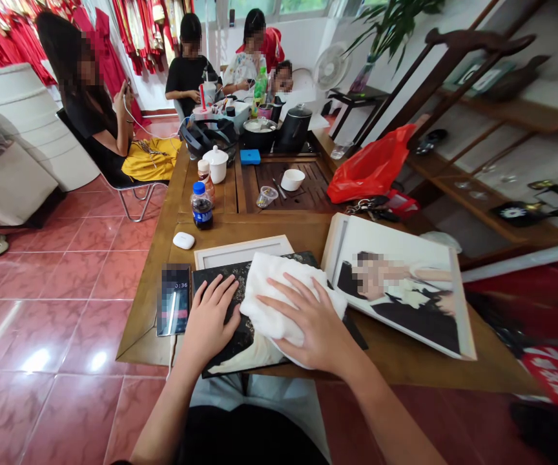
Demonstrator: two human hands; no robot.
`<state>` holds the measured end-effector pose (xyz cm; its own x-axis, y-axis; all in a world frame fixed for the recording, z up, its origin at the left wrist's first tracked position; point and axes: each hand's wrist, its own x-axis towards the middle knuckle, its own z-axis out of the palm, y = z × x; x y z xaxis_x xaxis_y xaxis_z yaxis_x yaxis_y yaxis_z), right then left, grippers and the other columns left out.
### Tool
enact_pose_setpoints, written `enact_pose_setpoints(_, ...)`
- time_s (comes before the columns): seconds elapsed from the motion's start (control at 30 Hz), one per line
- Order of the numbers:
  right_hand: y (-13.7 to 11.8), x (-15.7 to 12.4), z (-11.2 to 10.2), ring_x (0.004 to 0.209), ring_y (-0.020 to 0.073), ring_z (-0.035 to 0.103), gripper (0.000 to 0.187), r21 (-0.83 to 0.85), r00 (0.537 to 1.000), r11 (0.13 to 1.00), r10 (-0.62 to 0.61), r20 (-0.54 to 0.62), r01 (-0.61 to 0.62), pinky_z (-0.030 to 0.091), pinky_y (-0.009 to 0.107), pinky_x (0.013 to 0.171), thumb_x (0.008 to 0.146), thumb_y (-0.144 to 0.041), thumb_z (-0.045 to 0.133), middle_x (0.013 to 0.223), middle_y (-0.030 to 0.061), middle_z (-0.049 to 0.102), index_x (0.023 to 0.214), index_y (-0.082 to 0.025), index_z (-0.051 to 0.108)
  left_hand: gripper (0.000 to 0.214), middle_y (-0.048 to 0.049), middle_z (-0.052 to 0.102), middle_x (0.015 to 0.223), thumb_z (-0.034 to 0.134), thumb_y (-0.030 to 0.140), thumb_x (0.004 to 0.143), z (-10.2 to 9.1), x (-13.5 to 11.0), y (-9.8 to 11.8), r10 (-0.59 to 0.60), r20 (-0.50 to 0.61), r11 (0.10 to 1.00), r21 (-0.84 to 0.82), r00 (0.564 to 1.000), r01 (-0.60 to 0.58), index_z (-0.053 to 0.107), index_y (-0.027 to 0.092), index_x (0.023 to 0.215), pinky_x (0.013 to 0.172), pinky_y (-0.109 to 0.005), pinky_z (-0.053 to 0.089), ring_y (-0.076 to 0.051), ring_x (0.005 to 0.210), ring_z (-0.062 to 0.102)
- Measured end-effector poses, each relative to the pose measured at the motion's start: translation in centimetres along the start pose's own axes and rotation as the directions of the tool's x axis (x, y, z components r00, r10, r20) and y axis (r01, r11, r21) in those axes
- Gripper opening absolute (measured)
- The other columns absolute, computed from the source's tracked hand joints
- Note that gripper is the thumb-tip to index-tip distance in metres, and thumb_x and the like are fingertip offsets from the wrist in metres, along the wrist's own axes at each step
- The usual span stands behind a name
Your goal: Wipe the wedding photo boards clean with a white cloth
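A dark photo panel with a pale area along its lower part lies flat at the table's near edge. My left hand rests open on the panel's left side, palm down with its fingers apart. A folded white cloth covers the panel's right part. Over the cloth, my right hand holds it against the panel, fingers spread across the top. Part of the panel is hidden beneath the cloth and both hands. To the right lies a framed photo, tilted on the table. Another pale frame shows behind the panel.
Left of the panel is a phone with a cable. Beyond stand an earbud case, a cola bottle, a lidded white cup and a tea tray. A red bag sits back right. Several people sit farther off.
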<state>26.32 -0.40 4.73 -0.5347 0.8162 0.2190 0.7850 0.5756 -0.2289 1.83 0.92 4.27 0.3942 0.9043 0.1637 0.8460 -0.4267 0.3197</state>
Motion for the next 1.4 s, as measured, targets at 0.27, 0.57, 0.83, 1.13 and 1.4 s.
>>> enact_pose_setpoints(0.27,-0.6,-1.6,0.0,0.148,0.0386,0.033,0.068,-0.018,1.000,1.000,-0.007,-0.005,0.007,0.018,0.066,0.117,0.083,-0.039,0.062,0.162,0.0044,0.041,0.150,-0.035,0.050,0.045,-0.0035,0.049,0.157,0.049,0.026,0.103,0.0,0.0,0.0,-0.003,0.009,1.000,-0.007,1.000,0.003,0.049,0.022,0.148,0.124,-0.052,0.030,-0.025,0.150,0.039)
enact_pose_setpoints(0.57,1.9,2.3,0.5,0.147,0.0363,0.036,0.054,-0.017,0.993,0.995,0.097,-0.065,-0.098,0.020,0.067,0.117,0.091,-0.045,0.058,0.156,0.0070,0.049,0.144,-0.031,0.055,0.045,-0.0041,0.049,0.157,0.048,0.027,0.103,0.0,0.0,-0.1,0.003,0.001,1.000,-0.005,1.000,-0.003,0.049,0.024,0.148,0.124,-0.052,0.030,-0.025,0.149,0.039)
enact_pose_setpoints(0.83,0.6,-0.1,0.1,0.148,0.0372,0.034,0.057,-0.019,0.998,0.998,0.059,-0.030,-0.060,0.018,0.066,0.117,0.089,-0.042,0.058,0.158,0.0073,0.046,0.146,-0.032,0.054,0.046,-0.0029,0.050,0.156,0.049,0.027,0.102,0.0,0.0,0.0,-0.007,-0.016,1.000,-0.008,1.000,0.007,0.049,0.026,0.148,0.124,-0.051,0.030,-0.025,0.149,0.040)
enact_pose_setpoints(1.13,0.1,-2.3,-0.3,0.147,0.0383,0.034,0.064,-0.026,0.999,0.999,0.040,-0.015,-0.040,0.018,0.065,0.117,0.085,-0.042,0.061,0.159,0.0070,0.045,0.148,-0.033,0.051,0.045,-0.0019,0.049,0.157,0.048,0.028,0.103,-0.1,0.1,0.1,-0.014,0.006,1.000,-0.013,1.000,0.014,0.049,0.026,0.147,0.125,-0.050,0.030,-0.024,0.149,0.040)
enact_pose_setpoints(1.4,3.5,1.4,0.0,0.145,0.0359,0.039,0.052,-0.044,0.991,0.993,0.105,-0.078,-0.109,0.025,0.062,0.114,0.092,-0.045,0.056,0.153,0.0087,0.052,0.142,-0.030,0.057,0.044,-0.0023,0.049,0.157,0.047,0.028,0.103,-0.1,0.1,0.0,-0.001,0.007,1.000,-0.015,1.000,0.001,0.049,0.025,0.148,0.125,-0.051,0.029,-0.024,0.150,0.039)
